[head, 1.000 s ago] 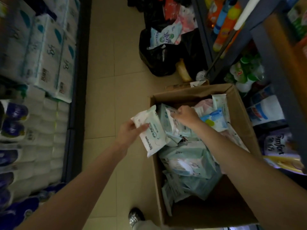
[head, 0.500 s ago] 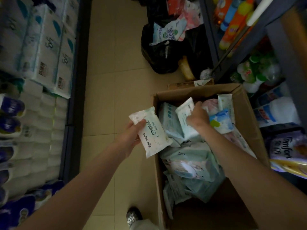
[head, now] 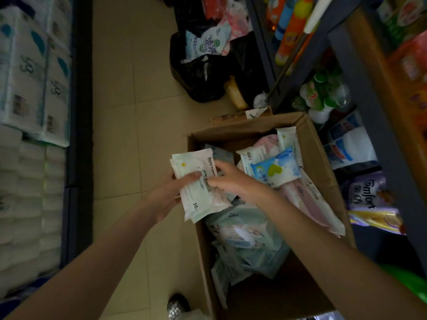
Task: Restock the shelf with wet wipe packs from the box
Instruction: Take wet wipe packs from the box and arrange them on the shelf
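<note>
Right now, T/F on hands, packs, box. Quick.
1. Both hands are on the white wipe packs. True: left hand holds them from beneath, right hand pinches from above.
2. The cardboard box is empty. False: packs fill it.
3. A blue pack with a green heart lies in the box. True.
4. The box stands on a shelf. False: it stands on the tiled floor.

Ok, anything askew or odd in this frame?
Nothing damaged or spilled. The packs in the brown cardboard box lie jumbled at mixed angles, and soft packets poke out of the open black plastic bag on the floor. Both hands hold white baby-wipe packs.
</note>
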A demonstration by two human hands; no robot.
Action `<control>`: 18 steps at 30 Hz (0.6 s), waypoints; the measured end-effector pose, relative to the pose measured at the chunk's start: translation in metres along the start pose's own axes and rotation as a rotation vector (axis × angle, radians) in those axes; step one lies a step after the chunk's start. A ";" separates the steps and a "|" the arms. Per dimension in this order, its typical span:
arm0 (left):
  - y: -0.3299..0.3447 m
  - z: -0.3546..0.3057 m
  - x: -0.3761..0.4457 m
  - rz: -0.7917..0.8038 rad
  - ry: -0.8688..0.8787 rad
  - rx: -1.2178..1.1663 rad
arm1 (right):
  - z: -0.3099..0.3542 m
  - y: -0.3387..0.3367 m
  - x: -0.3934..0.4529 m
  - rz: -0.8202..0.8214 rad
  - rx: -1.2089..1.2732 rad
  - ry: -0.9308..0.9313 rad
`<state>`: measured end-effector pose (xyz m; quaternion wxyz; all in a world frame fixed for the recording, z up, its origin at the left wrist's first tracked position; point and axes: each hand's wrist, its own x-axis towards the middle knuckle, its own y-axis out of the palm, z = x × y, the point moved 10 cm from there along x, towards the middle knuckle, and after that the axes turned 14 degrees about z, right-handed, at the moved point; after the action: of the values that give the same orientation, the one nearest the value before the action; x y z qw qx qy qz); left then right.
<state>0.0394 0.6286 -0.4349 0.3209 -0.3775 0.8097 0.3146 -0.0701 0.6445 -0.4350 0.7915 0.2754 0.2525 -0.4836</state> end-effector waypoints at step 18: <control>-0.029 0.011 -0.009 -0.105 0.005 -0.005 | -0.013 -0.087 0.020 -0.452 -0.809 0.217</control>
<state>0.0707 0.6254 -0.4419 0.3341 -0.4208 0.7888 0.2985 -0.1426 0.6073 -0.4746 0.6795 -0.0677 0.5551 -0.4750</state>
